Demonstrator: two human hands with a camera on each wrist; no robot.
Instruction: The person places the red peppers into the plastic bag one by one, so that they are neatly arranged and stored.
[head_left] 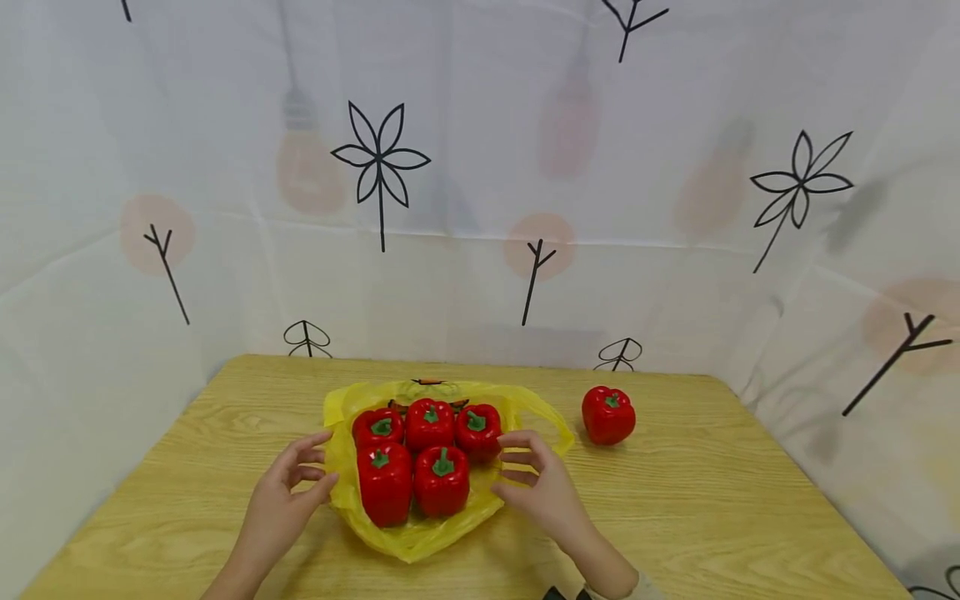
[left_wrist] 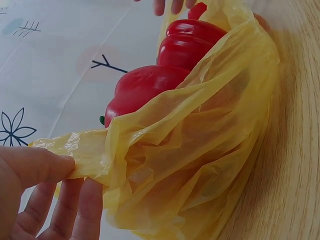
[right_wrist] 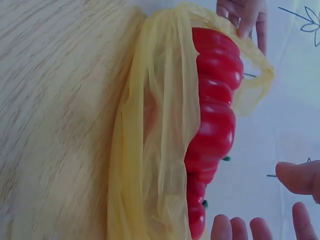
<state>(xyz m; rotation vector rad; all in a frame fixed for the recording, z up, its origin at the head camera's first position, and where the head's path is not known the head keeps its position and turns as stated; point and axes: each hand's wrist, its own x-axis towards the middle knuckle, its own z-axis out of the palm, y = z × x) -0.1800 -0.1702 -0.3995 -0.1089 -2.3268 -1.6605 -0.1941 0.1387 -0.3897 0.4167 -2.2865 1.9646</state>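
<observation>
Several red bell peppers (head_left: 442, 482) with green stems sit together in a yellow plastic bag (head_left: 408, 546), its mouth spread around them. At the bag's left side, my left hand (head_left: 288, 483) pinches the thin plastic edge between thumb and fingers, as the left wrist view shows. My right hand (head_left: 540, 487) is at the bag's right side, fingers spread toward the peppers. In the right wrist view its thumb (right_wrist: 300, 177) and fingertips stand apart with nothing between them. One more red bell pepper (head_left: 608, 415) lies outside the bag, to the right.
A light wooden table (head_left: 675, 508) carries everything. Behind it hangs a pale cloth (head_left: 450, 292) printed with black plant outlines, and it wraps round both sides. The bag's right handle loop (head_left: 555, 417) lies out on the table toward the loose pepper.
</observation>
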